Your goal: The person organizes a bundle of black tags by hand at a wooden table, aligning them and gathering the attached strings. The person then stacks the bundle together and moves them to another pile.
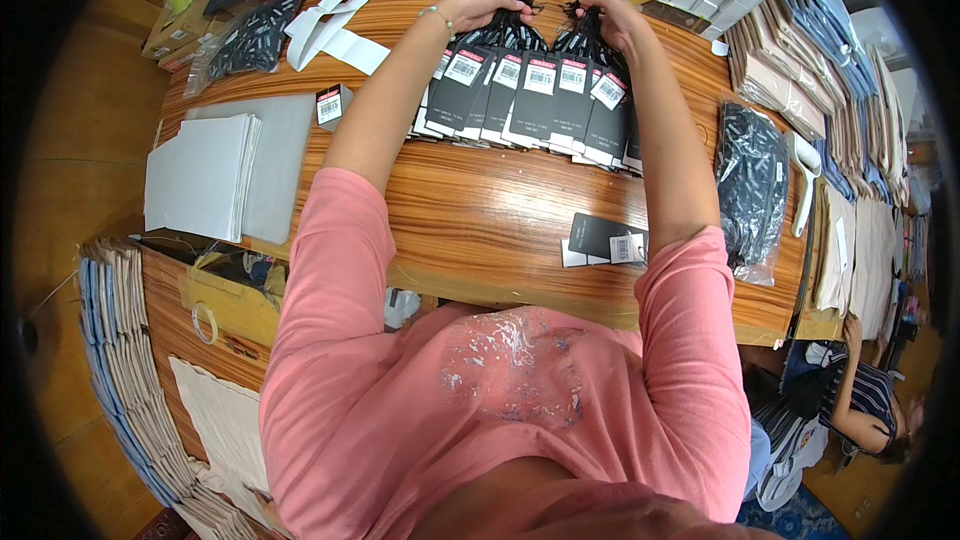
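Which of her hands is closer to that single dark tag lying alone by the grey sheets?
Left. The left hand is nearer the lone tag; the right hand is farther off.

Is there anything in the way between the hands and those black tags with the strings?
Nothing visible is in the way. The left hand and the right hand are already on the black strings at the top of the fanned row of black tags lying on the wooden table.

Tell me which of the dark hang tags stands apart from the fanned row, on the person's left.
It is the single dark tag beside the grey sheet stack. It lies alone, left of the left hand's forearm, while the others overlap in the fanned row.
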Motion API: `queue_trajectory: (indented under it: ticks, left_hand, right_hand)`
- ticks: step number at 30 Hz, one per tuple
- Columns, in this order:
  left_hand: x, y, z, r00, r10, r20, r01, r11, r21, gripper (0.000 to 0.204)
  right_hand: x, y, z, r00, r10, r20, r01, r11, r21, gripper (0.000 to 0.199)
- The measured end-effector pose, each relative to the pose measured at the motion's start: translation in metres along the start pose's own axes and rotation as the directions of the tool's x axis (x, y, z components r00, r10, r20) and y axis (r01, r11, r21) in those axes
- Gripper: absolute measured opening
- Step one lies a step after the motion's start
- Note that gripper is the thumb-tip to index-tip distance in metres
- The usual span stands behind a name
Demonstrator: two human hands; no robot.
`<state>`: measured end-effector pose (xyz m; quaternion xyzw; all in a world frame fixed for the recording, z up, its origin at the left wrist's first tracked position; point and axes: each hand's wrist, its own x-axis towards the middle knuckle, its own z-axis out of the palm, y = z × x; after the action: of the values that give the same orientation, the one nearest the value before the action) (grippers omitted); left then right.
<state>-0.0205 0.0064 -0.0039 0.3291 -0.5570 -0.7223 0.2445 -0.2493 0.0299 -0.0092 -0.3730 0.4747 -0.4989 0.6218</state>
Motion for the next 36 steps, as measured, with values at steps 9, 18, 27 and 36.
queue_trajectory:
  ticks: [9, 18, 27, 36]
  left_hand:
    - [0.011, -0.005, 0.0, 0.995, -0.007, 0.099, 0.01, 1.0, -0.03, 0.013]
    - [0.009, 0.007, 0.021, 0.994, -0.049, 0.101, 0.011, 0.94, 0.341, 0.036]
    - [0.012, 0.001, 0.041, 1.0, -0.011, -0.026, 0.024, 0.839, 0.543, 0.069]
    - [0.014, -0.001, 0.05, 0.992, -0.039, -0.122, 0.082, 0.923, 0.376, 0.037]
  right_hand:
    - [-0.001, -0.001, 0.007, 0.989, -0.059, 0.136, 0.04, 0.989, 0.14, 0.037]
    - [-0.002, -0.005, 0.025, 0.993, -0.006, 0.119, -0.002, 0.998, 0.067, 0.029]
    - [-0.008, -0.002, 0.048, 0.985, -0.069, 0.155, 0.046, 0.988, 0.146, 0.031]
    - [-0.012, -0.009, 0.057, 0.986, -0.119, 0.12, 0.118, 0.993, 0.015, 0.028]
